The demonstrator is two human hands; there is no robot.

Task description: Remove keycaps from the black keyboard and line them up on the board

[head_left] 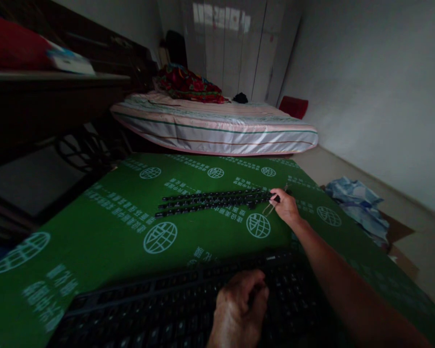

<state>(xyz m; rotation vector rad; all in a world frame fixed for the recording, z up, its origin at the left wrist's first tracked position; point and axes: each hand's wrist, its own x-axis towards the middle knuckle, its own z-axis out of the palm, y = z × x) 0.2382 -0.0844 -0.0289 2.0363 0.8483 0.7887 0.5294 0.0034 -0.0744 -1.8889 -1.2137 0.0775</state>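
Pinching the right end of the bumpy black key strips with my right hand — they lie left-to-right on the green bench; left hand curled on the keyboard, grip unclear.

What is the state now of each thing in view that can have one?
right hand: stretched forward, fingertips closed on the right end of the keycap rows
keycap rows: lying flat in three lines on the green cover
left hand: curled, resting on the keyboard; grip unclear
keyboard: flat at the near edge, dark and blurred
red cloth: heaped on the bed
wardrobe doors: shut
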